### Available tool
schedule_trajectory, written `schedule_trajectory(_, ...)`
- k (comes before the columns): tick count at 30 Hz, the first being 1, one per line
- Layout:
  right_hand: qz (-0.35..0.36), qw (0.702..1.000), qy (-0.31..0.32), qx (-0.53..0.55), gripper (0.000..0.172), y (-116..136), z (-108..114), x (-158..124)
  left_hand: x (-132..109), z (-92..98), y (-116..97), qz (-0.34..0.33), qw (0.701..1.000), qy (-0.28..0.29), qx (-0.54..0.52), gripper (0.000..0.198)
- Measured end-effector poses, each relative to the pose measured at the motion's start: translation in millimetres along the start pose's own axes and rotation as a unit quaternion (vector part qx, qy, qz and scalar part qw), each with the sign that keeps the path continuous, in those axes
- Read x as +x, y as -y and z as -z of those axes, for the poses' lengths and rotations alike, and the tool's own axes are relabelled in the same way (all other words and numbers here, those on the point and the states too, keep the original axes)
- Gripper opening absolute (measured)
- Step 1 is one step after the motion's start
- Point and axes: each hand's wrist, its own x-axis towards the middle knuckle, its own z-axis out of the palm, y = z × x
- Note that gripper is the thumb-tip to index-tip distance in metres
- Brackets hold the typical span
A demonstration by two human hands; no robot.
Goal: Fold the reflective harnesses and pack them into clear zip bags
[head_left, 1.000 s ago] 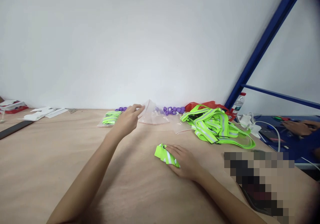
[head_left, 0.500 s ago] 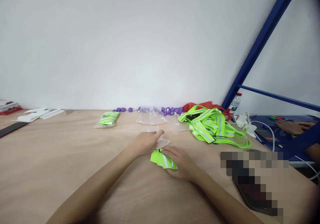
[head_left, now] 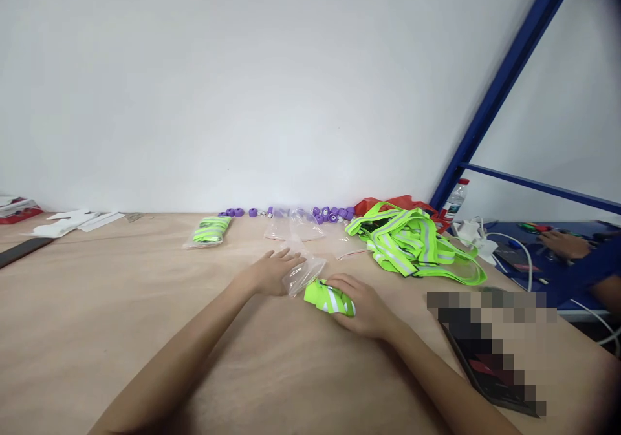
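Note:
My right hand point(head_left: 361, 304) grips a folded reflective strap point(head_left: 330, 298), fluorescent green with silver stripes, just above or on the table. To its left lies my left hand point(head_left: 276, 272), palm down with fingers spread, at the edge of a clear plastic zip bag point(head_left: 305, 275). Some of the bag's near edge touches the strap's far end; whether the left thumb presses on the bag is hidden. A loose heap of the same green straps point(head_left: 400, 244) sits at the back right. Farther left rests a packed bag of green strap point(head_left: 211, 230).
More clear bags point(head_left: 294, 227) lie near the wall beside small purple parts point(head_left: 334, 215). Right of the heap are a water bottle point(head_left: 456, 201) and a white cable point(head_left: 524, 254). A dark, partly pixelated object point(head_left: 485, 364) lies at right. Another person's hand point(head_left: 565, 244) is beyond the blue frame.
My left hand has moved left and its fingers have spread, with the clear bag now lying between the hands. My right hand has shifted slightly right with the folded strap.

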Motion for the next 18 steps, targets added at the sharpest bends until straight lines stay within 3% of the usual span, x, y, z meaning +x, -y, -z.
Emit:
schedule_trajectory(3,-0.035,0.999,-0.013,-0.017,0.056,-8.0,1.5,-1.7,-1.4,0.0,-1.9,0.032,0.999,0.003,0.000,0.077)
schedule_trajectory(6,-0.070,0.997,-0.028,-0.032,0.053,-16.0,3.8,-3.3,-7.0,6.4,-6.7,0.087,0.996,0.024,0.007,0.086)
schedule_trajectory(11,-0.087,0.995,-0.037,-0.027,0.052,-23.9,5.7,-4.2,-1.9,5.7,-5.0,0.019,0.999,-0.023,0.012,0.113)
schedule_trajectory(14,-0.081,0.996,-0.036,-0.019,0.054,-26.4,4.6,-4.3,8.0,-0.4,7.7,0.017,1.000,0.014,-0.005,0.129)
schedule_trajectory(16,-0.079,0.996,-0.041,-0.011,0.054,-27.6,4.1,-4.7,10.8,-0.7,20.5,0.032,0.998,0.056,-0.028,0.125)
schedule_trajectory(18,-0.077,0.996,-0.046,0.004,0.054,-27.7,4.3,-4.8,9.2,3.5,35.5,0.048,0.997,0.027,-0.056,0.104)
